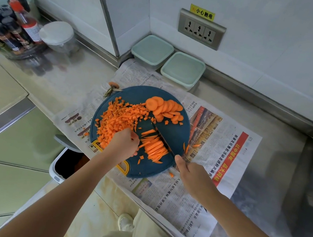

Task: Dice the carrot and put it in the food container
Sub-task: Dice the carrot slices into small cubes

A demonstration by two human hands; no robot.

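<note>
A round dark blue cutting board [173, 132] lies on newspaper. On its left is a heap of diced carrot [118, 120]; at the top right lie overlapping carrot slices [164, 107]. A bundle of carrot strips [154, 147] lies near the front. My left hand [126, 144], fingers curled, holds the strips at their left end. My right hand [190, 172] grips the handle of a dark knife [162, 137], whose blade lies along the right side of the strips. Two lidded pale green food containers [152, 50] [182, 68] stand at the back by the wall.
The newspaper [216, 157] covers the counter. A carrot top [112, 87] lies off the board's upper left. A rack of bottles [13, 32] and a lidded jar [57, 35] stand at the far left. An open bin [69, 163] stands below the counter edge. A wall socket [201, 30] is behind.
</note>
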